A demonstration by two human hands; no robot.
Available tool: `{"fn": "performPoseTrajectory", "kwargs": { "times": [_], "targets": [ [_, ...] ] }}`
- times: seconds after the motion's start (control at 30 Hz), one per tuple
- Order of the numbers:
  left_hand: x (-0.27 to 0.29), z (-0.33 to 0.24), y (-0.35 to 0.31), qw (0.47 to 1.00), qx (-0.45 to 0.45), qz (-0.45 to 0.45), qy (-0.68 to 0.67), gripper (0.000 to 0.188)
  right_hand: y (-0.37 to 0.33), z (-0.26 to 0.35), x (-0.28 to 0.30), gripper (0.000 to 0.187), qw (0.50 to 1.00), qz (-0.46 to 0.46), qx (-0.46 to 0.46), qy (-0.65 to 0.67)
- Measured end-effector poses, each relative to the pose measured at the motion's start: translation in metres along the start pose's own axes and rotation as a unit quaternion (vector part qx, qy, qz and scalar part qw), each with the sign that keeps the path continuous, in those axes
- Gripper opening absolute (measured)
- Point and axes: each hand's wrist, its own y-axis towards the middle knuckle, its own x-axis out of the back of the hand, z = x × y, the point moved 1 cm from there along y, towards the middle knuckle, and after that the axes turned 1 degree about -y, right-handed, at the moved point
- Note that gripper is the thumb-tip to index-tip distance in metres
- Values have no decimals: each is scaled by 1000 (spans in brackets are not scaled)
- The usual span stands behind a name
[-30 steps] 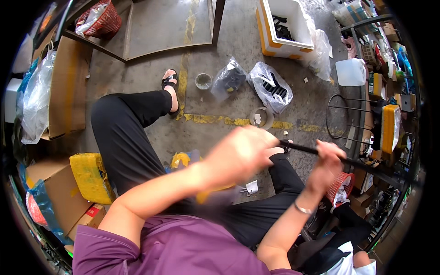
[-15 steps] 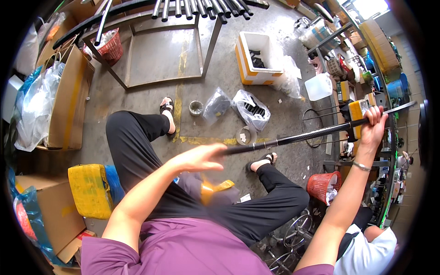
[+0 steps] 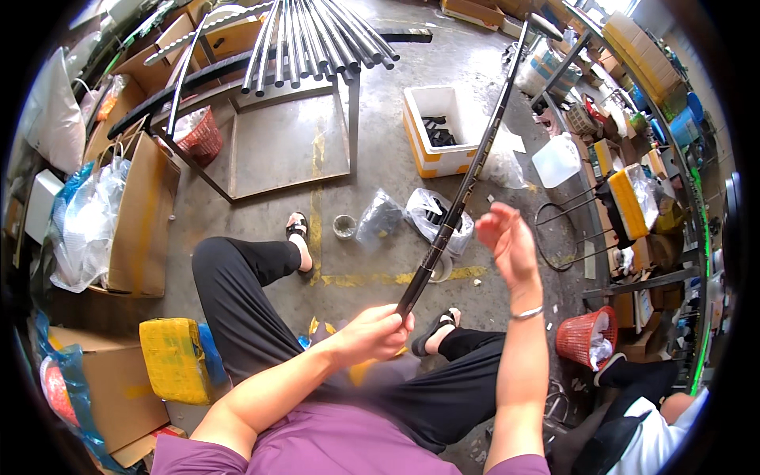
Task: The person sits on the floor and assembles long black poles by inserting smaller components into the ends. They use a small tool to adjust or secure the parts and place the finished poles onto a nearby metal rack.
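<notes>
A long black fishing rod (image 3: 457, 207) with gold-coloured bands slants up and away to the right in front of me. My left hand (image 3: 374, 336) is closed around its thick lower end, above my lap. To the right of the rod, my right hand (image 3: 511, 249) is raised and off it, fingers loosely apart and nothing in them. Below my left hand, a grey and yellow wrapped thing (image 3: 376, 366) lies partly hidden and blurred between my legs.
Several dark tubes (image 3: 317, 47) rest on a metal frame (image 3: 291, 184) ahead. On the floor are a white foam box (image 3: 439, 164) with black parts, a plastic bag (image 3: 423, 214) and a tin (image 3: 344, 227). Cartons (image 3: 142, 229) line the left; a shelf, red basket (image 3: 578, 339) and another person (image 3: 657, 427) are right.
The rod has swung from nearly level, pointing right, to pointing up and away. My right hand has let go of its far part and come inward. My left hand has closed on the near end.
</notes>
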Motion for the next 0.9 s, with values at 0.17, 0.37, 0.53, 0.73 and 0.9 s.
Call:
{"fn": "performPoseTrajectory", "kwargs": {
  "times": [0.17,0.37,0.53,0.73,0.9],
  "targets": [
    [-2,-3,7,998,-24,-63,1,38,-3,6,-32,39,999,19,-21,17],
    [-7,-1,31,998,-30,-58,19,34,-12,17,-10,36,999,-20,-15,20],
    [-8,0,38,999,-13,-50,15,28,-12,19,-19,35,999,-6,2,32],
    [-11,4,38,999,19,-39,-10,21,-10,20,-34,31,1000,-3,-15,26],
    [-17,7,38,997,41,-25,-55,19,-3,13,-38,31,999,10,-18,27]
  ]
}}
